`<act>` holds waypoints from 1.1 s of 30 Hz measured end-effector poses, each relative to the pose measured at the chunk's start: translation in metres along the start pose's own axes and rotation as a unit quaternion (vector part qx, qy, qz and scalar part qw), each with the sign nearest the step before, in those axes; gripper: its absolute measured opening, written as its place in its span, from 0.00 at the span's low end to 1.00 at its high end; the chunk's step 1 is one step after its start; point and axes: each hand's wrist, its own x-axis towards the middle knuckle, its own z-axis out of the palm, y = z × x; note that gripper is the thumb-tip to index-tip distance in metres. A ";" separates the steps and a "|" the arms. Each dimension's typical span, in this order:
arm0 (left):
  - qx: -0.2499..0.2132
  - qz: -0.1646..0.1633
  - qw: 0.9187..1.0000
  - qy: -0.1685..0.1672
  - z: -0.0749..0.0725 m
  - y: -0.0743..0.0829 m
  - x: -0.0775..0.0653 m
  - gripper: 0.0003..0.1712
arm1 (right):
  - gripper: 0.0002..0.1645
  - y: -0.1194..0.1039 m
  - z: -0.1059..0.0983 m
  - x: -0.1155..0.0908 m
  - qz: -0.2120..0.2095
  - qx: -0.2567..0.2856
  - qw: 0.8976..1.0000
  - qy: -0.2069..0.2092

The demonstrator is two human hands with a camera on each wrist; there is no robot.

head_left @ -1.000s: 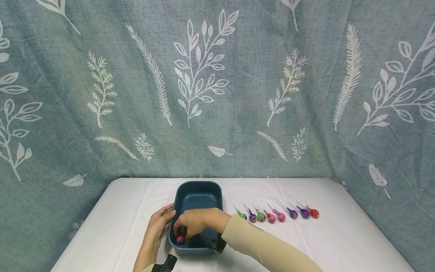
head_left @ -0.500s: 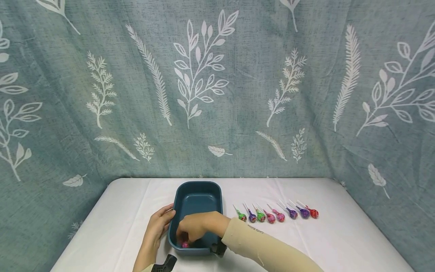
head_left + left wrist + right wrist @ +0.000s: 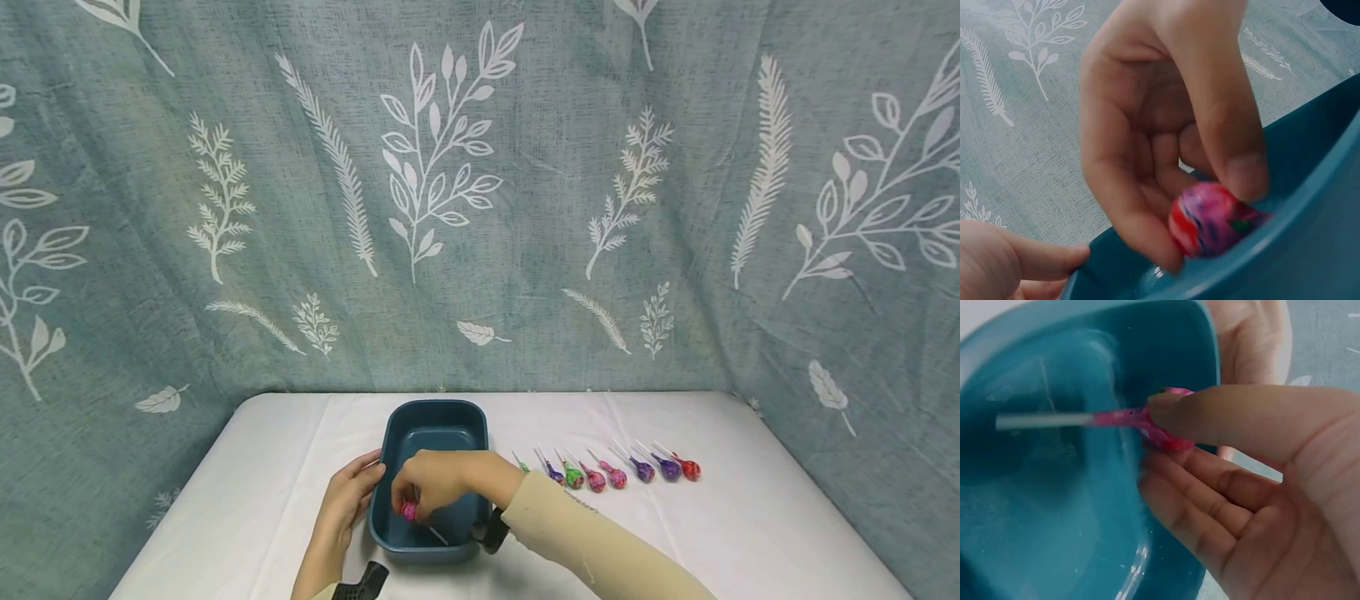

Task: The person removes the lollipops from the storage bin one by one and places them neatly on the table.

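Observation:
My right hand (image 3: 442, 483) is inside a dark teal plastic bin (image 3: 431, 556) and pinches a pink-wrapped lollipop (image 3: 409, 511) by its round head. In the left wrist view the lollipop (image 3: 1207, 219) shows pink, red and purple, between thumb and fingertips. Its white stick points toward the bin's near right part, and the right wrist view has the lollipop (image 3: 1172, 439) above the bin floor. My left hand (image 3: 348, 492) rests against the bin's left side from outside, the straight thumb touching the rim (image 3: 1074, 272). My right hand hides part of the bin's inside.
Right of the bin, several wrapped lollipops lie in a row on the white table (image 3: 750, 525), among them a green one (image 3: 573, 477), a pink one (image 3: 617, 478), a purple one (image 3: 670, 470) and a red one (image 3: 690, 470). My right sleeve (image 3: 592, 533) covers part of the leftmost one. A leaf-patterned curtain (image 3: 540, 208) hangs behind.
My right hand has risen from near the bin's front left corner, lifting the lollipop, whose stick now shows. My left hand has stayed at the bin's left side.

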 end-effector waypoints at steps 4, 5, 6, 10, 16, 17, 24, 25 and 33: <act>-0.004 0.003 1.000 -0.001 0.000 -0.001 0.000 0.25 | 0.13 0.002 -0.002 -0.005 0.000 0.012 1.000 0.017; -0.006 0.004 1.000 -0.001 0.000 -0.002 0.000 0.25 | 0.14 0.003 -0.002 -0.006 0.000 0.014 1.000 0.021; -0.008 0.006 1.000 -0.001 0.000 -0.002 0.000 0.25 | 0.14 0.004 -0.002 -0.008 0.000 0.015 1.000 0.026; -0.007 0.006 1.000 -0.002 0.000 -0.003 0.000 0.25 | 0.16 0.009 -0.003 -0.014 0.001 0.027 0.999 0.046; -0.006 0.008 1.000 -0.001 0.001 -0.003 0.001 0.26 | 0.15 0.017 -0.003 -0.025 -0.019 0.032 0.997 0.073; -0.007 0.008 1.000 -0.001 0.001 -0.003 0.001 0.26 | 0.15 0.017 -0.003 -0.027 -0.021 0.032 0.996 0.076; -0.012 0.010 1.000 0.003 0.000 -0.001 -0.001 0.27 | 0.12 0.022 -0.001 -0.042 -0.012 0.053 0.993 0.110; -0.012 0.009 1.000 0.005 0.000 -0.002 -0.001 0.27 | 0.12 0.022 0.000 -0.044 -0.009 0.058 0.992 0.115; -0.006 0.010 1.000 0.002 0.000 -0.002 0.000 0.27 | 0.13 0.026 0.005 -0.061 0.027 0.116 0.979 0.167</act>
